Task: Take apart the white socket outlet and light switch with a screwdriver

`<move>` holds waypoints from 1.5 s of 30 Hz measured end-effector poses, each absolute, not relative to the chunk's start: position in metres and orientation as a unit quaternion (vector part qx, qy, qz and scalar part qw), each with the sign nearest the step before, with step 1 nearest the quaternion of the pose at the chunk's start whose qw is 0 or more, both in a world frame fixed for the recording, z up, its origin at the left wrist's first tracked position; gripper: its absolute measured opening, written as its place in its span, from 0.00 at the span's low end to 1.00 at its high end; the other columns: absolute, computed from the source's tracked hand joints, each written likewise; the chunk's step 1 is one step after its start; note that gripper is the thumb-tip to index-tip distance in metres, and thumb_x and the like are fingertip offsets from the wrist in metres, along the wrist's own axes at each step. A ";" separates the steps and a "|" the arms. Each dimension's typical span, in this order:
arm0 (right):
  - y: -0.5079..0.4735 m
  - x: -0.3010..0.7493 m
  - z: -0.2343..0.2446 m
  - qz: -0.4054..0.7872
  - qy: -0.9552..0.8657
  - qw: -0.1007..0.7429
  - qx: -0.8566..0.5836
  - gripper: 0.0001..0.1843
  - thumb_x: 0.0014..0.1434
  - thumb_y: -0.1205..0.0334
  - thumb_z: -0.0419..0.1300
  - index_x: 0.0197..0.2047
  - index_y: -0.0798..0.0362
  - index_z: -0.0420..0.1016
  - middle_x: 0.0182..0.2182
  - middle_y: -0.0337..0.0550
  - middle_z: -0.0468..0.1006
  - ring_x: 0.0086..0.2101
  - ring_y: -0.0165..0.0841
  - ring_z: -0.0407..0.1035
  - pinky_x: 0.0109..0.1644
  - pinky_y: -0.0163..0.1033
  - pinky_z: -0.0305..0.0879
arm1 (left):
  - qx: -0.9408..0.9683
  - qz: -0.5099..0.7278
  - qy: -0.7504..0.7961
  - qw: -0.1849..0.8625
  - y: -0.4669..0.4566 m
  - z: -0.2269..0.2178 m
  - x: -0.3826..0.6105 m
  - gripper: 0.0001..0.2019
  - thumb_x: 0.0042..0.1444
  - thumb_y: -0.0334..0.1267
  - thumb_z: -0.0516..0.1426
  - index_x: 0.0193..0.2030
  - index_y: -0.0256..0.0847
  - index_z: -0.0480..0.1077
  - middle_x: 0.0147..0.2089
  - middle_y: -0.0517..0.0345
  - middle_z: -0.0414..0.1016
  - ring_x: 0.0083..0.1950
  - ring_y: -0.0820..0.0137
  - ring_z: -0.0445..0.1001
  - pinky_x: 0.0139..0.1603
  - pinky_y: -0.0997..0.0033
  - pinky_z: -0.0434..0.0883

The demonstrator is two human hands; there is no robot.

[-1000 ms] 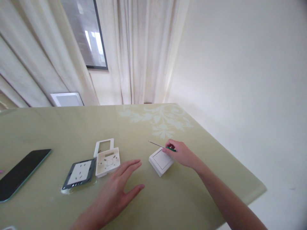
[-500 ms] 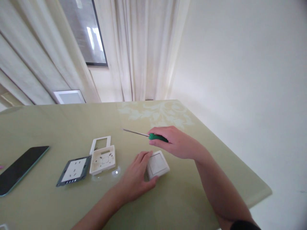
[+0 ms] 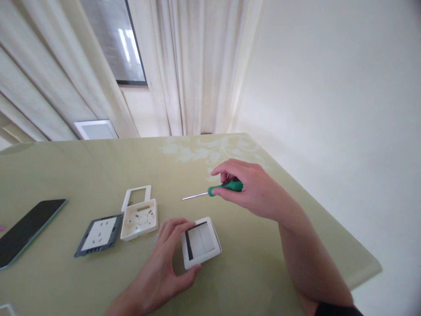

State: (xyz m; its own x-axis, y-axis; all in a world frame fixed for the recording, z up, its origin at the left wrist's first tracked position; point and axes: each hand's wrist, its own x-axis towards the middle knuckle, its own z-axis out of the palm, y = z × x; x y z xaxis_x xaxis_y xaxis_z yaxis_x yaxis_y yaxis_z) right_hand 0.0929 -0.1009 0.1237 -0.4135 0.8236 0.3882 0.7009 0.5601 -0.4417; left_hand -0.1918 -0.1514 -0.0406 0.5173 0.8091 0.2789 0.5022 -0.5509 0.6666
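Note:
A white square wall switch (image 3: pixel 201 240) is in front of me, with a dark strip showing along the left and top inside its frame. My left hand (image 3: pixel 164 259) grips it from the left, fingers at the far edge and thumb at the near edge. Above and to the right, my right hand (image 3: pixel 248 186) holds a screwdriver by its green handle (image 3: pixel 226 186). The metal shaft (image 3: pixel 194 196) points left, and its tip is apart from the switch. Left of my left hand are an open white back box (image 3: pixel 140 219), a white frame (image 3: pixel 136 196) and a socket panel (image 3: pixel 100 233) with a dark surround.
A dark phone (image 3: pixel 31 230) lies at the left of the green table (image 3: pixel 98 171). Part of a white-edged object (image 3: pixel 7 310) shows at the bottom left corner. Curtains (image 3: pixel 204 66) hang behind the table, and a white wall (image 3: pixel 329 87) runs along its right side.
My left hand and the switch have shifted left and nearer to me, and the dark strip now shows inside the frame. My right hand has moved right, with the screwdriver's tip now tilted lower.

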 end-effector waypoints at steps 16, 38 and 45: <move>-0.100 0.092 0.129 0.003 -0.707 0.515 -0.484 0.28 0.59 0.55 0.82 0.57 0.44 0.75 0.40 0.36 0.84 0.39 0.38 0.82 0.47 0.42 0.79 | 0.866 0.143 0.477 0.040 -0.019 -0.013 -0.190 0.27 0.62 0.41 0.65 0.67 0.39 0.74 0.64 0.38 0.77 0.66 0.41 0.76 0.68 0.37 0.73; -0.097 0.074 0.116 0.100 -0.810 0.335 -0.472 0.17 0.65 0.59 0.74 0.40 0.46 0.66 0.31 0.31 0.75 0.30 0.30 0.67 0.39 0.36 0.59 | 0.866 0.218 0.371 0.255 -0.133 -0.038 -0.202 0.26 0.73 0.44 0.61 0.75 0.54 0.68 0.73 0.49 0.77 0.72 0.51 0.76 0.74 0.46 0.76; -0.095 0.065 0.109 0.144 -0.824 0.283 -0.469 0.20 0.64 0.56 0.77 0.40 0.47 0.68 0.30 0.30 0.76 0.29 0.30 0.67 0.38 0.36 0.58 | 0.876 0.208 0.381 0.211 -0.139 -0.042 -0.199 0.33 0.69 0.46 0.65 0.78 0.55 0.63 0.72 0.50 0.76 0.70 0.50 0.76 0.72 0.45 0.77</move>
State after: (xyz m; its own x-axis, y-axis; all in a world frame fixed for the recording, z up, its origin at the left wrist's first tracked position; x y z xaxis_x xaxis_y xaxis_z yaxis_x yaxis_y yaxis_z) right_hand 0.0649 -0.0952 0.1093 -0.4000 0.8543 0.3319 0.6911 0.5190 -0.5030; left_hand -0.1987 -0.1392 -0.0418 0.6236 0.7548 0.2035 0.5795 -0.6210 0.5278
